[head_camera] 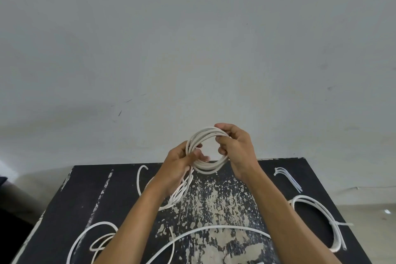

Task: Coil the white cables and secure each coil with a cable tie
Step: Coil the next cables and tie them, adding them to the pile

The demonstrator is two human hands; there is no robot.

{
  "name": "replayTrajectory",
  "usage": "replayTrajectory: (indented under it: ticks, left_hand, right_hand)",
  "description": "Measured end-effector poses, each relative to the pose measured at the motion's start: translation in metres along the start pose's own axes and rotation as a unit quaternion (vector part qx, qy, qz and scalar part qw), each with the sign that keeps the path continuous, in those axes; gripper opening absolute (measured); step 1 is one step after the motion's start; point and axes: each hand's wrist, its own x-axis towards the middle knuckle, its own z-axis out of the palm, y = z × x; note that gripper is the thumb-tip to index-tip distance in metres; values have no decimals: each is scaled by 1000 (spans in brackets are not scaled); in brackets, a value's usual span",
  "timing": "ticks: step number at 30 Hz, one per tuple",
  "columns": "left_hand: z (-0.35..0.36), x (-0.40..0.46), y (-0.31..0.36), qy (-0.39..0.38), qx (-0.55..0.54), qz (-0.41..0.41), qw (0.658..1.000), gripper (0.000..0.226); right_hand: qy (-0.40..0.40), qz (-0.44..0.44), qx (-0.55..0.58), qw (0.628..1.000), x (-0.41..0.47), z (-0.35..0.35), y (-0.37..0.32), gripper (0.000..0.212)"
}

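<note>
**Coil held in both hands above the counter's far edge**

Nearest the camera: loose white cable (214,229) arcs across the front of the black, paint-worn counter (85,195). More loose loops (100,240) lie at the front left.

Right side of the counter: a finished coil (317,206) lies flat, with what looks like a tie tail sticking out on its right. Just beyond it, a small bundle of cable ties (288,179) near the far right corner.

Mid-left: another slack run of cable (139,180) curls up toward the far edge, partly hidden by the left forearm.

Both forearms reach forward. Left hand (180,165) has its grip pinched on the left side of the held coil (205,165), fingers curled through the ring; several strands trail down from it to the counter. Right hand (237,148) has its grip pressed on the coil's upper right, thumb on top, fingers wrapped around the bundle.

The held coil is raised off the counter, roughly upright, facing the camera.

Behind: plain grey wall (192,38).
</note>
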Motion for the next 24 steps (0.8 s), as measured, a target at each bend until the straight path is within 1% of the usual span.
replayTrajectory:
  ticks: [1,3,4,5,6,7,9,11,12,14,15,16,18,20,22,24]
  left_hand:
    - [2,0,0,13,-45,9,999,22]
    - [7,2,2,42,-121,21,992,25]
    - [8,4,3,53,-141,26,988,24]
    - [8,5,5,64,-135,32,988,21]
    - [8,7,8,71,-109,37,991,23]
    - [8,8,10,72,-77,42,994,28]
    - [6,11,18,55,-7,40,998,33]
    - [5,14,27,13,63,32,997,32]
    - [5,15,31,-2,85,30,996,30]
    - [6,18,37,-5,91,29,995,19]
    - [6,19,39,1,76,26,997,8]
    - [6,19,40,6,59,24,998,6]
    - [5,18,42,-2,56,32,998,23]
    - [3,16,41,-14,101,59,993,29]
    - [3,13,40,-4,123,76,990,30]
    - [6,11,40,24,98,104,989,35]
  right_hand:
    - [9,7,-2,1000,0,-1,2,30]
    - [17,26,-21,999,-2,-4,7,22]
    - [16,36,-35,999,-2,-5,9,19]
    - [13,43,-58,997,-3,-6,12,17]
    - [10,41,-102,994,-4,-7,14,16]
    - [10,24,-174,984,-5,-9,15,17]
    - [1,-37,-319,947,-6,-9,13,22]
    - [-25,-96,-388,916,-6,-7,8,30]
    - [-41,-106,-407,906,-5,-5,4,28]
    - [-68,-91,-433,894,-2,-1,-3,9]
    - [-75,-75,-424,900,-2,0,-6,9]
    - [-78,-54,-391,915,-2,1,-8,13]
    - [-76,-22,-277,958,-6,3,-12,12]
    - [-64,-18,-172,983,-8,6,-19,9]
    - [-48,-27,-87,995,-7,7,-27,6]
    - [-46,-37,-41,997,-6,9,-32,8]
